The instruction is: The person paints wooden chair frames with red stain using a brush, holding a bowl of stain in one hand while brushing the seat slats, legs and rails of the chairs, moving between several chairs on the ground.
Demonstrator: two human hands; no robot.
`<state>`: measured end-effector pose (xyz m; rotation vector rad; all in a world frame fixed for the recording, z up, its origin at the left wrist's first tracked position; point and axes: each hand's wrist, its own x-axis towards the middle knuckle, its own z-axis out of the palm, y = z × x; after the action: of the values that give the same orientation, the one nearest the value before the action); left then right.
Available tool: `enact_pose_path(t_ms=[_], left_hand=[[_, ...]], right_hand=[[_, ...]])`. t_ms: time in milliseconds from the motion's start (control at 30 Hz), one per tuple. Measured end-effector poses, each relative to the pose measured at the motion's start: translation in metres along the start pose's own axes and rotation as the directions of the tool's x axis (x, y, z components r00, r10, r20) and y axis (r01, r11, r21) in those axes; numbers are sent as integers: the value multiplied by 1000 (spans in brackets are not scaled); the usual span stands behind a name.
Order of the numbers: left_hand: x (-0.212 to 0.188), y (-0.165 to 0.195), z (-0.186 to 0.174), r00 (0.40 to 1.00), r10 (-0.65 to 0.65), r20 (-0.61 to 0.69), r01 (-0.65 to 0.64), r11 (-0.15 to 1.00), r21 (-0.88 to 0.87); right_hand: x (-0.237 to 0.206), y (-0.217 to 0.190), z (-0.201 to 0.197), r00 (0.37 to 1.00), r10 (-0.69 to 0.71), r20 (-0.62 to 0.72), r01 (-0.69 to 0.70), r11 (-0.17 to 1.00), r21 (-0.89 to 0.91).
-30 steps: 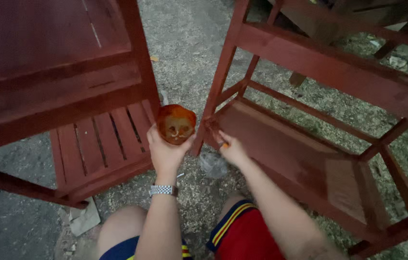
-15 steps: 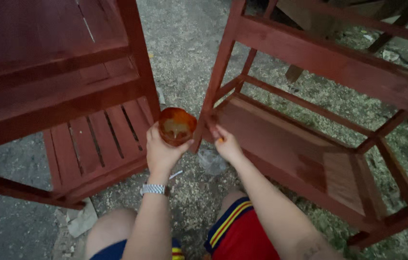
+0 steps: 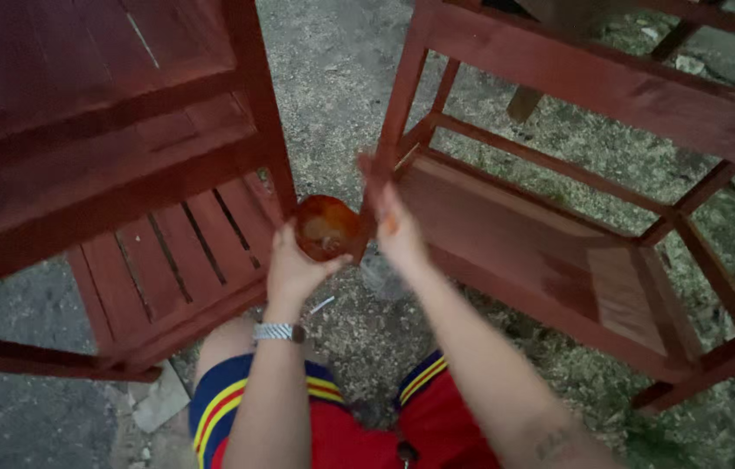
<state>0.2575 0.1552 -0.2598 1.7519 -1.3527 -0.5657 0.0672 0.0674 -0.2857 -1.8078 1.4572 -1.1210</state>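
The left hand (image 3: 296, 267) is curled around a small round container (image 3: 326, 227) with reddish-brown stain inside, gripping it from below so the open mouth faces up toward the camera; a metal watch band (image 3: 279, 332) sits on that wrist. The container lies just at one o'clock from the left palm, between the two pieces of furniture. The right hand (image 3: 400, 233) is at three o'clock from the container, very near it, fingers pinched on something orange-tinted (image 3: 390, 224) — too small and blurred to tell what — and pressed against the front leg (image 3: 392, 130) of the right-hand wooden frame (image 3: 550, 243). That leg runs long from about six to twelve o'clock, tilting slightly right at the top, and the right hand meets it near its lower end, where the shelf boards join. The right hand is the nearer one to the leg; the left only carries the container beside it. At nine o'clock stands a second red-stained slatted piece (image 3: 159, 269). Below, gravel ground (image 3: 359, 330) — and the person's knees in red and blue shorts (image 3: 324, 426).
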Motion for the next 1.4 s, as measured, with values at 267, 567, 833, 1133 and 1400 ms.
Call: enact_pose_path(t_ms=[267,567,833,1133,1400], left_hand=[[-1,-33,17,994,74,81,-69,996,-57],[-3,-56,23,976,126,177,-116,991,-65],[-3,-76,21,955,254,150,-232,961,-151],[-9,-62,21,963,165,214,-129,977,-169],[-7,-63,28,977,155,146,-144,986,-87]], right_hand=[[-9,7,13,769,565,299,-620,547,562],[-20,16,14,884,432,176,-421,576,701],[-19,21,-11,828,555,76,-508,687,520],[-82,51,41,731,648,215,-647,558,520],[-19,27,-18,780,607,154,-545,537,644]])
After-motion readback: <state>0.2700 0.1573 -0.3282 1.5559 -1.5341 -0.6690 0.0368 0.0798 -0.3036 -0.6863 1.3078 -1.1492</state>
